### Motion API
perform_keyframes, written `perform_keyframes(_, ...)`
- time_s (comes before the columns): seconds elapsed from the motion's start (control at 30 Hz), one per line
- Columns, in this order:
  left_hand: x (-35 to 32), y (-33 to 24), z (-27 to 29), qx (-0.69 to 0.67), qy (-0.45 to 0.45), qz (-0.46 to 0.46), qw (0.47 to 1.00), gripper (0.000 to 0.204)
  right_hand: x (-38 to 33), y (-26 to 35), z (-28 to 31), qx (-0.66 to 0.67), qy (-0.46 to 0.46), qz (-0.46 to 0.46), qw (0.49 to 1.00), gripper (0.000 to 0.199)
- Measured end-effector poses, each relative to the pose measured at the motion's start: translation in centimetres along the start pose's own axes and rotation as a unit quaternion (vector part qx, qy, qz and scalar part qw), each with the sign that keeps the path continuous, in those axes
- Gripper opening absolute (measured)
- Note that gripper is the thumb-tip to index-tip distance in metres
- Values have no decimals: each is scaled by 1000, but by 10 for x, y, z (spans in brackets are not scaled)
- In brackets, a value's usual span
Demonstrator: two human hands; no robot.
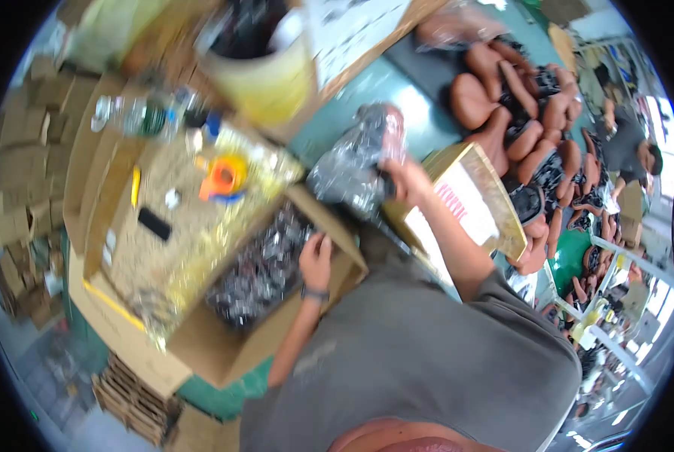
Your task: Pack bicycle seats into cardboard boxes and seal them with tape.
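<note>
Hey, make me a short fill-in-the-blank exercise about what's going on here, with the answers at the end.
1. The right hand grips a bundle wrapped in ____.
2. The left hand is over an open carton made of ____.
3. The dark wristband is on the ____ wrist.

Missing words: plastic; cardboard; left.

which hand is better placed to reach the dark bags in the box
Probably the left hand: it is at the box, beside the dark bags, and seems to hold nothing. The right hand is farther off and appears to grip the wrapped bundle.
</note>
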State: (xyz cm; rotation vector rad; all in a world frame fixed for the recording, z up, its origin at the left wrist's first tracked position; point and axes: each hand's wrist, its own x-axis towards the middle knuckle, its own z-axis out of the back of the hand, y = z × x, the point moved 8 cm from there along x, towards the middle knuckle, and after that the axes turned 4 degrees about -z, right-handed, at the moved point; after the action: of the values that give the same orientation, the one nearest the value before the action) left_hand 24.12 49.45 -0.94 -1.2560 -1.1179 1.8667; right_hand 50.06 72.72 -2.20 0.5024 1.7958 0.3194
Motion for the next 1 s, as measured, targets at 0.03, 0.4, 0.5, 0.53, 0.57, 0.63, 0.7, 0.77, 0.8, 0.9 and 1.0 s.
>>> perform_keyframes(0.03,-16,-33,-2,-151,15,10,988,46,-62,13,-24,-58,37,-13,998,47)
perform_keyframes(0.4,-128,-27,-19,-212,55,36,975,57,40,471,100,-650,-432,520,346,94)
perform_keyframes(0.5,-115,-51,-28,-225,-15,88,970,55,171,545,181,-750,-408,257,453,94)
perform_keyframes(0.53,-120,-53,-36,-239,-29,99,966,54,194,560,220,-782,-388,217,437,89)
perform_keyframes(0.57,-90,-65,-48,-255,-49,112,959,54,213,560,238,-815,-363,177,416,83)
perform_keyframes(0.63,-179,-79,-30,-262,-163,147,940,52,213,508,151,-780,-375,109,489,50)
perform_keyframes(0.7,-199,-33,-25,-425,-220,158,864,69,223,452,122,-906,-135,11,400,57)
perform_keyframes(0.77,-173,-33,-4,-459,-192,146,855,44,224,429,193,-711,-387,127,574,55)
perform_keyframes(0.8,-146,-35,12,-426,-268,185,844,34,249,408,236,-920,-201,91,325,49)
perform_keyframes(0.9,-187,32,113,-368,-408,109,828,46,239,332,208,-613,-94,94,779,49)
perform_keyframes(1.0,-224,4,215,12,-515,75,854,74,135,242,147,-327,23,-13,945,51)
